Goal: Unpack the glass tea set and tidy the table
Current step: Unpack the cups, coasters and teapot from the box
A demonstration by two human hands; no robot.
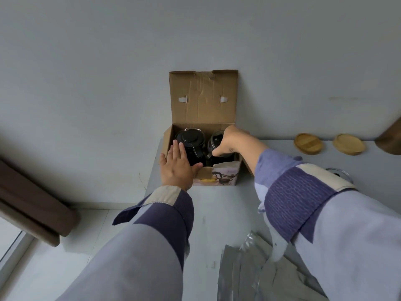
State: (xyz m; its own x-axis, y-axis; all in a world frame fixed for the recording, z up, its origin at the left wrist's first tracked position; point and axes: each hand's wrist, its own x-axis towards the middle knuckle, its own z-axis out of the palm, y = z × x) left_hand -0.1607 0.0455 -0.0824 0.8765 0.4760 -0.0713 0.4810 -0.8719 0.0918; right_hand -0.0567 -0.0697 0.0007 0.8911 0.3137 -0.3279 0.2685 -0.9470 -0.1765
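Observation:
An open cardboard box stands at the table's far left corner, its lid flap upright against the wall. Inside on the left sits a glass teapot with a black lid. A second glass piece lies in the right half, mostly hidden by my right hand, whose fingers are closed around its dark handle. My left hand lies flat with fingers spread on the box's near left edge, partly over the teapot.
Two round wooden coasters lie by the wall at the right. A glass rim shows behind my right sleeve. Silvery plastic wrapping is piled at the near edge of the grey table. A brown curtain hangs left.

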